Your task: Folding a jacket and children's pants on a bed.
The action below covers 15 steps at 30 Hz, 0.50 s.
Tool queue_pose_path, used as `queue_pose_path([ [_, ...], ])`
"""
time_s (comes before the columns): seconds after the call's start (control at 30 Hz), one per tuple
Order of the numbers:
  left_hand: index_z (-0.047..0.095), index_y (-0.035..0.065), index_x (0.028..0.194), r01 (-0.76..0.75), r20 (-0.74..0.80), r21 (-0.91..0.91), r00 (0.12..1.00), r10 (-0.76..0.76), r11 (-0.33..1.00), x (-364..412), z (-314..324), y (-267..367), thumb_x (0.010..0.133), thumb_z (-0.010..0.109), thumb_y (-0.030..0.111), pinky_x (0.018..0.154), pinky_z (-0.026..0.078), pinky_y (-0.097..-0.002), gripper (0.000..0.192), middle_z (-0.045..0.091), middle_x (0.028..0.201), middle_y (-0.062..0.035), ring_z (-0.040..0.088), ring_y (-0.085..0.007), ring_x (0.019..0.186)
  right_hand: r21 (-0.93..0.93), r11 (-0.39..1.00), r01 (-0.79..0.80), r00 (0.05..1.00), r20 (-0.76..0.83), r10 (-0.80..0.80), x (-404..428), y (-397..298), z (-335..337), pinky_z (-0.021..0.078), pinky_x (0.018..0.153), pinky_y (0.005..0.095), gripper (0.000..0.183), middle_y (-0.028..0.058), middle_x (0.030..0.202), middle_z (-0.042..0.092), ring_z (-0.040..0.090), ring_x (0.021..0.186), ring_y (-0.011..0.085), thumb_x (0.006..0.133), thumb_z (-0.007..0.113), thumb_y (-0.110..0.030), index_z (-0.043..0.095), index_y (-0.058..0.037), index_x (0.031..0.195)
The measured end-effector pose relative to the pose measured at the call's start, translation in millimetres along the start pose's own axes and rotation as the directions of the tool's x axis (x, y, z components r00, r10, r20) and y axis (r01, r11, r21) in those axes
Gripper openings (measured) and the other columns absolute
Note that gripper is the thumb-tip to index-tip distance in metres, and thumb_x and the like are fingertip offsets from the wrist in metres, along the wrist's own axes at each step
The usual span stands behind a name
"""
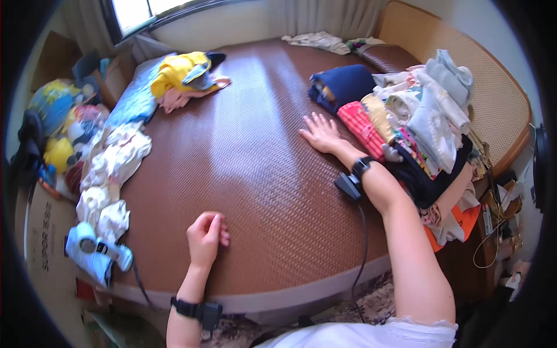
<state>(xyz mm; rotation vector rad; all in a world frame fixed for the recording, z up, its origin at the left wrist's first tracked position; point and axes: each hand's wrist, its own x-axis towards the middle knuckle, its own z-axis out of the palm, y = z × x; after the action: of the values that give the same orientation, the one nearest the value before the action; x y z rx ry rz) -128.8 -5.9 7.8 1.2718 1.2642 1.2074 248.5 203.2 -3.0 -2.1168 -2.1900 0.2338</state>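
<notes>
My right hand [321, 132] rests palm down with fingers spread on the brown woven mat [256, 174], just left of a red striped rolled cloth [361, 126]. Nothing is in it. Loosely curled, my left hand [209, 232] lies over the near left part of the mat, and no object shows in it. Beyond my right hand sits a dark blue folded garment [343, 85]. To the right rises a large pile of folded clothes [435, 113]. A yellow garment [180, 71] lies heaped with pink cloth [176, 100] at the far left.
Crumpled white clothes [117, 156] and a light blue handheld device [115, 254] line the left edge. Stuffed toys [58, 152] stand beyond it, above a cardboard box [48, 235]. A rattan headboard [487, 91] is at the right. Cables hang from both wrist straps' side of the bed.
</notes>
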Motion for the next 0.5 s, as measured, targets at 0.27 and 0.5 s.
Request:
queue_pose_path([
  [0.27, 0.064, -0.0012, 0.093, -0.113, 0.093, 0.078, 0.99, 0.106, 0.991, 19, 20, 2, 0.097, 0.056, 0.014, 0.048, 0.05, -0.0252, 0.017, 0.063, 0.071, -0.0056, 0.061, -0.0107, 0.054, 0.02, 0.999, 0.037, 0.987, -0.154, -0.034, -121, -26, 6, 0.0132, 0.118, 0.0451, 0.07, 0.0095, 0.159, 0.024, 0.02, 0.147, 0.0241, 0.097, 0.037, -0.054, 0.028, -0.0094, 0.151],
  [0.5, 0.062, -0.0022, 0.118, -0.203, -0.057, 0.63, 0.951, 0.305, 0.75, 93, -59, 28, 0.081, 0.071, 0.023, 0.074, 0.057, -0.0347, 0.045, 0.069, 0.093, -0.0172, 0.069, -0.0227, 0.083, 0.173, 0.966, 0.195, 0.936, -0.328, -0.13, -162, -59, 21, 0.0207, 0.117, 0.045, 0.055, 0.013, 0.149, 0.042, 0.035, 0.14, 0.0267, 0.098, 0.046, -0.04, 0.045, -0.0061, 0.141],
])
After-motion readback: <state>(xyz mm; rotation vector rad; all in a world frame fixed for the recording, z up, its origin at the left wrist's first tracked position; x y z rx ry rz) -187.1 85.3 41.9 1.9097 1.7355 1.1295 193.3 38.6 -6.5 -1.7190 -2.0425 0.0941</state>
